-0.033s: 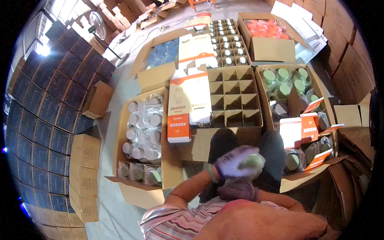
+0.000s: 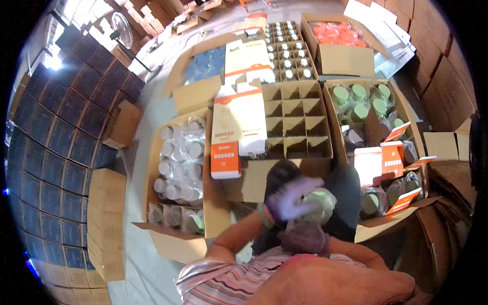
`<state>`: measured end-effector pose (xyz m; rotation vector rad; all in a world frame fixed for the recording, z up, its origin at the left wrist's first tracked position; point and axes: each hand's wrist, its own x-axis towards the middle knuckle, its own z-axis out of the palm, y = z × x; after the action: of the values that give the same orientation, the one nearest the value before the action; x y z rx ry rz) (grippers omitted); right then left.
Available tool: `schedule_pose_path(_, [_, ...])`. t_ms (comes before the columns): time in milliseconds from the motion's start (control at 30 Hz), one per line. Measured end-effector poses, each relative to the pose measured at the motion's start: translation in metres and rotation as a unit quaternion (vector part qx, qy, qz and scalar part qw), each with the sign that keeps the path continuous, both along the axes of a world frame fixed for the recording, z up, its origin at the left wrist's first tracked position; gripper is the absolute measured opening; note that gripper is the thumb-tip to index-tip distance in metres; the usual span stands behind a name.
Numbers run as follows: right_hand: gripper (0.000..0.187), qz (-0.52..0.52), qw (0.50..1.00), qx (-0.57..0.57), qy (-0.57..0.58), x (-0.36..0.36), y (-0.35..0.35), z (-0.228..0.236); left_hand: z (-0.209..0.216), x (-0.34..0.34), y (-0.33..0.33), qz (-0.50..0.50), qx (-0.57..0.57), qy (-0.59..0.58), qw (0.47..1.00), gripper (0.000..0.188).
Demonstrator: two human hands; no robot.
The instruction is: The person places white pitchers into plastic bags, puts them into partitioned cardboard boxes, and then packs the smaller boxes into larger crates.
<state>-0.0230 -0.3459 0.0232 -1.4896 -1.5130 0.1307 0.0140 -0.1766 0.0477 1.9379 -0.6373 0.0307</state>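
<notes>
In front of my lap is a bottle (image 2: pixel 325 204) with a pale green cap and what looks like clear plastic wrap. My right hand (image 2: pixel 304 239), in a dark purple glove, closes around its lower part. Beside the cap is my left hand (image 2: pixel 295 199), in a white and purple glove, its fingers smeared by motion. An open carton (image 2: pixel 359 231) to the right holds wrapped green-capped bottles (image 2: pixel 359 112) and orange-and-white box flaps. On the left, another carton (image 2: pixel 217 203) contains wrapped bottles with whitish lids (image 2: pixel 173 191).
Ahead stands a divided carton (image 2: pixel 329 127) with bare cells, partly covered by a flattened orange-and-white box (image 2: pixel 239 122). Farther back are silver-topped bottles (image 2: pixel 288 63), red items (image 2: pixel 338 34) and blue items (image 2: pixel 206 65) in cartons. Stacked dark boxes (image 2: pixel 56 137) line the left; a fan (image 2: pixel 122 30) stands behind.
My left hand has shifted slightly left and up off the bottle's cap, so more of the green cap shows. My right hand stays around the bottle's lower part.
</notes>
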Motion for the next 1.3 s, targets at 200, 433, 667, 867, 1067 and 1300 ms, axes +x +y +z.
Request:
schedule_pose_path(200, [0.028,-0.195,0.937,0.272,-0.096,0.023,-0.017,0.058,-0.056,0.085,0.095,0.327,0.07,0.067,0.94,0.053])
schedule_pose_path(433, [0.032,-0.096,0.984,0.057,-0.139,0.034,-0.009,0.076,-0.199,0.09,0.174,0.311,0.556,0.155,0.755,0.119])
schedule_pose_path(667, [0.036,-0.125,0.987,0.092,-0.037,0.037,0.008,0.063,-0.231,0.058,0.209,0.295,0.567,0.045,0.768,0.061])
schedule_pose_path(867, [0.04,-0.124,0.991,0.039,-0.038,0.043,0.006,0.053,-0.192,0.053,0.17,0.265,0.588,0.077,0.76,0.102])
schedule_pose_path(1067, [0.029,-0.177,0.983,0.036,0.013,0.035,0.0,0.055,-0.206,0.08,0.192,0.289,0.574,-0.03,0.765,0.044])
schedule_pose_path(1300, [0.031,-0.214,0.976,-0.025,0.02,0.056,-0.02,0.064,-0.093,0.062,0.214,0.463,0.284,-0.233,0.807,0.023])
